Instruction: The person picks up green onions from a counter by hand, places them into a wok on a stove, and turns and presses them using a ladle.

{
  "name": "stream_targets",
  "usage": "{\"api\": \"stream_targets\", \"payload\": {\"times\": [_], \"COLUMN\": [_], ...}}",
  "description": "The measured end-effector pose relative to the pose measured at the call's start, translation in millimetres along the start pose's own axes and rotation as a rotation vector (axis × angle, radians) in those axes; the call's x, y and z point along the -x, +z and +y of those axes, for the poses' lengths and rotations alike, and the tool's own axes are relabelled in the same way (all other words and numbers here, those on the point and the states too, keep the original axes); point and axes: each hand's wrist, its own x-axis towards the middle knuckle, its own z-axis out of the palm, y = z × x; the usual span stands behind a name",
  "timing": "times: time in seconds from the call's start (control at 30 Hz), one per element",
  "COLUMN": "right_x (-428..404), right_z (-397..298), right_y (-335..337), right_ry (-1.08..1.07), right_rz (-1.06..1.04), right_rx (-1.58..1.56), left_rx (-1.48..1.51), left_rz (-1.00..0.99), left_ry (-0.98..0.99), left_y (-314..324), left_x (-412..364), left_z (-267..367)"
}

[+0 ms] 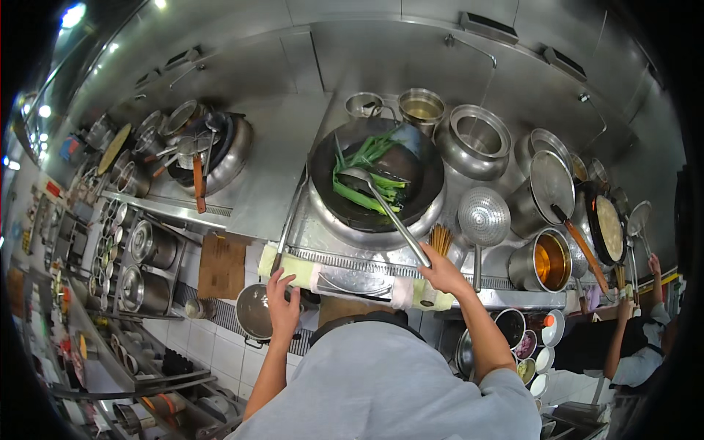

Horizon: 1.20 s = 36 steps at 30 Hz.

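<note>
My right hand [444, 273] grips the long metal handle of a cooking ladle [391, 214]. The ladle's bowl rests among leafy greens with long green stalks [360, 199] in a dark wok [421, 192], which sits on a round steel burner ring. My left hand [283, 305] is at the stove's front edge, fingers apart. It is close to the lower end of a long metal handle [289, 225] that leans along the wok's left side; whether the fingertips touch it is unclear. Under that end lies a pale green cloth [294, 267].
A perforated skimmer [484, 217], a bamboo brush [440, 240] and a pot of amber liquid [551, 261] are right of the wok. Behind stand a pot of pale liquid [421, 107] and a steel pot under a running tap [478, 135]. A co-worker [632, 335] works at far right.
</note>
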Motion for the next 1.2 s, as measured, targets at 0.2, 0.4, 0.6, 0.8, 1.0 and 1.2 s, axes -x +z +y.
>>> {"api": "stream_targets", "payload": {"times": [0.2,0.4,0.6,0.8,1.0,1.2], "right_x": [-82.7,-105.7,-26.5,-70.8,-105.1,-47.2], "right_z": [-5.8,35.7,9.4,-2.1,-0.8,-32.4], "right_y": [-17.8,-21.8,-21.3,-7.4,-5.7,-31.6], "right_ry": [0.182,0.174,0.405,0.143,-0.054,0.210], "right_rz": [0.001,0.186,-0.055,0.068,0.036,-0.075], "right_rx": [0.262,0.631,0.427,0.248,0.527,0.628], "left_rx": [0.110,0.099,0.131,0.232,0.377,0.213], "left_rz": [0.029,-0.117,-0.259,-0.347,-0.538,-0.416], "left_ry": [0.105,0.152,0.060,0.166,0.328,0.116], "left_y": [6.1,7.0,9.1,49.2,64.3,29.9], "left_x": [-9.6,17.4,32.0,24.2,20.5,33.2], "left_z": [23.0,4.8,-21.5,-16.4,22.4,-19.4]}}
